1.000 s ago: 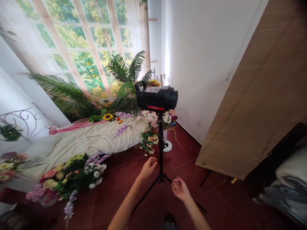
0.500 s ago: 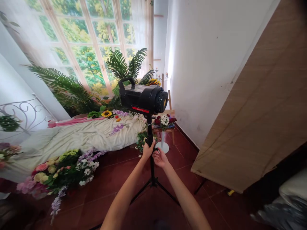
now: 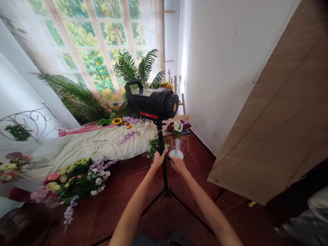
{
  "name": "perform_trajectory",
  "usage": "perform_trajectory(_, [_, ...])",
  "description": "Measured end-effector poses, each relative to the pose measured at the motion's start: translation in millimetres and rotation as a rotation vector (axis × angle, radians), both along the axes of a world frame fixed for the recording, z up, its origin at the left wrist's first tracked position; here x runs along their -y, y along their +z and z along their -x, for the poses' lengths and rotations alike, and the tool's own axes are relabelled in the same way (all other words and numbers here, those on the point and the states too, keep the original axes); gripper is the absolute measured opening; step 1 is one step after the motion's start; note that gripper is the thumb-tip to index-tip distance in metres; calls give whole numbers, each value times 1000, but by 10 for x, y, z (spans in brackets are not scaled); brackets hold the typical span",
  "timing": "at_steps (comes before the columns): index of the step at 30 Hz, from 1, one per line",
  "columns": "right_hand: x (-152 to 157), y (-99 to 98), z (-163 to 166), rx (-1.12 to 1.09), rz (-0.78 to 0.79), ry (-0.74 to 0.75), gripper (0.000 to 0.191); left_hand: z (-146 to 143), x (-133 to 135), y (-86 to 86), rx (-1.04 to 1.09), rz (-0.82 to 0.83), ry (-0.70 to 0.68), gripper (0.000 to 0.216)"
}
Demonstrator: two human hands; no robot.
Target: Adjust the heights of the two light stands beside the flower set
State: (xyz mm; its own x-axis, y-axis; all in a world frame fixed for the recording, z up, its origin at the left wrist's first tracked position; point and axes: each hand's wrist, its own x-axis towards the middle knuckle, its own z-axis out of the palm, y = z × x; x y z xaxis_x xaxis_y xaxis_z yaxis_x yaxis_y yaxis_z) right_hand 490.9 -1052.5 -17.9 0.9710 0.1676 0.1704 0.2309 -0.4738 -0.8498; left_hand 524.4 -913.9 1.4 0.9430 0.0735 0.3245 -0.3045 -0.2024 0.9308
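A black studio light [image 3: 153, 102] with a top handle and a red side label sits on a black light stand [image 3: 164, 177] with spread legs. My left hand [image 3: 159, 159] is wrapped round the upper pole, just below the thick black collar. On the pole's right side, my right hand [image 3: 177, 164] pinches a small dark knob [image 3: 168, 158] with closed fingers; its back is turned up and hides most of the knob.
A bed with a cream blanket [image 3: 102, 145] stands to the left, with a flower arrangement [image 3: 69, 179] before it. A white-based stand with flowers [image 3: 176, 154] is close behind the pole. A large brown panel [image 3: 258, 136] leans at right.
My right hand has rolled from palm up to back up at the knob. My left hand keeps its hold on the pole. The view has shifted slightly.
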Motion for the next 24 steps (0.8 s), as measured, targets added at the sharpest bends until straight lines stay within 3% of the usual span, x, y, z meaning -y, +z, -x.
perform_trajectory(2, [155,34,-3,164,285,-57,8,-18,2,-27,15,16,0,41])
perform_trajectory(4, [249,47,-6,169,298,-144,7,-31,8,-46,18,26,3,41])
perform_trajectory(6, [262,41,0,36,76,-237,12,-36,16,-54,33,28,8,41])
perform_trajectory(8, [208,36,17,-261,-256,-268,25,-35,24,-52,41,33,22,40])
perform_trajectory(12, [23,60,52,-925,-775,50,51,-32,35,-39,5,94,53,40])
perform_trajectory(15, [-104,80,43,-950,-884,138,45,-37,31,-37,1,111,62,41])
perform_trajectory(17, [-154,90,35,-758,-717,39,32,-40,24,-41,7,98,51,40])
perform_trajectory(20, [-145,125,72,-203,-193,-95,11,-40,15,-45,-1,86,31,39])
perform_trajectory(22, [-99,162,143,175,145,-126,19,-38,12,-46,-10,105,14,39])
perform_trajectory(24, [-46,186,243,417,344,-109,28,-40,5,-49,-21,132,2,39])
